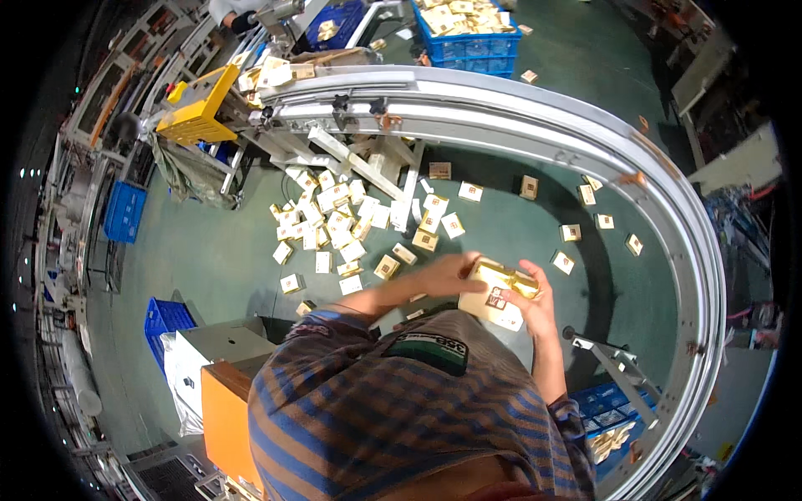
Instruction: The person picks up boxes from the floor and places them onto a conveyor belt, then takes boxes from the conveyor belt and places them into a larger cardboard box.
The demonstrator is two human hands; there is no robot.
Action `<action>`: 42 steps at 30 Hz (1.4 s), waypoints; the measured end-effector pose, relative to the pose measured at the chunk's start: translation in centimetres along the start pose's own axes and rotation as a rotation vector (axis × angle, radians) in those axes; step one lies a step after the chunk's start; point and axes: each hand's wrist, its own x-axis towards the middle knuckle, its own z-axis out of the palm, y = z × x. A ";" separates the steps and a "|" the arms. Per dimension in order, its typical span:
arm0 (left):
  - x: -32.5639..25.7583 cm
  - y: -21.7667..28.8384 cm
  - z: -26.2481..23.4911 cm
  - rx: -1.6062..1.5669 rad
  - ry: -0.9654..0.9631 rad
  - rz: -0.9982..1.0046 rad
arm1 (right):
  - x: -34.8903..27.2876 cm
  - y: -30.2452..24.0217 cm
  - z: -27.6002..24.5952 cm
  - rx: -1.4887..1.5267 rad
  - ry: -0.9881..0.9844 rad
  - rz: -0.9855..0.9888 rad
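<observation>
I hold a cream-and-gold box (482, 308) just beyond my striped shirt (334, 417). It lies between my hands, its long lower edge slanting down rightward; my left hand (457, 276) grips its left side, my right hand (537, 302) its right, so neither is nearer.

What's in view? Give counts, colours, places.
held carton: one, cream and gold, in both hands
loose cartons: dozens, cream and gold, mostly on floor
curved rail: one, silver, ahead and right
crates: at least five, blue, ahead, left, lower right
machine panel: one, yellow, upper left
upright panel: one, orange, lower left
edge machinery: uncountable, grey, left
floor: one, green, beneath
co-worker's glove: one, dark, top left
shirt: one, striped blue-brown, bottom centre
left hand: one, bare, carton's left side
right hand: one, bare, carton's right side
</observation>
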 end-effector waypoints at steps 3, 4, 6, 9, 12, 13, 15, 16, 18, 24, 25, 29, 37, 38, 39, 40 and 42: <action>-1.6 2.0 -12.3 0.523 0.565 -0.153 | 6.7 -3.6 1.0 0.177 0.064 0.065; -2.1 0.8 -18.1 0.772 0.788 0.082 | 9.5 -4.9 1.0 0.204 0.037 -0.013; -3.6 1.9 -26.9 0.878 0.987 0.023 | 15.4 -7.2 2.1 0.207 0.083 -0.155; -3.2 4.7 -35.9 1.142 1.068 -0.139 | 23.8 -9.6 3.1 0.250 0.017 -0.159; -2.1 6.2 -43.7 1.260 1.220 -0.277 | 30.5 -10.9 5.9 0.370 0.023 -0.215; -2.8 6.0 -46.4 1.293 1.293 -0.321 | 32.1 -11.2 7.2 0.383 -0.001 -0.201; -5.8 5.0 -52.2 1.398 1.258 -0.413 | 34.2 -11.7 10.1 0.393 -0.040 -0.178; -6.6 4.5 -55.2 1.415 1.185 -0.384 | 35.1 -12.0 10.8 0.355 -0.075 -0.183; -5.1 3.1 -58.0 1.500 1.074 -0.347 | 36.1 -12.6 11.3 0.330 -0.112 -0.146; -6.0 4.3 -61.2 1.355 1.191 -0.564 | 38.2 -12.8 14.1 0.275 -0.200 -0.154; -6.2 5.5 -61.4 1.366 1.190 -0.540 | 38.3 -12.7 14.7 0.240 -0.215 -0.198; -9.0 9.9 -62.5 0.853 1.552 0.069 | 38.6 -13.4 19.3 0.312 -0.217 -0.212; -7.1 10.2 -65.5 0.917 0.620 0.046 | 42.3 -12.4 31.2 0.462 -0.153 -0.247; -5.4 7.7 -66.6 1.059 0.381 0.066 | 43.2 -13.1 32.9 0.463 -0.202 -0.249; -5.1 5.3 -67.5 1.153 0.324 0.132 | 43.7 -14.7 34.9 0.454 -0.203 -0.266; -5.1 6.1 -67.1 1.246 0.262 0.217 | 44.2 -16.2 36.5 0.422 -0.204 -0.334; -6.5 9.6 -69.5 1.139 0.641 -0.014 | 45.5 -19.0 39.2 0.350 -0.202 -0.457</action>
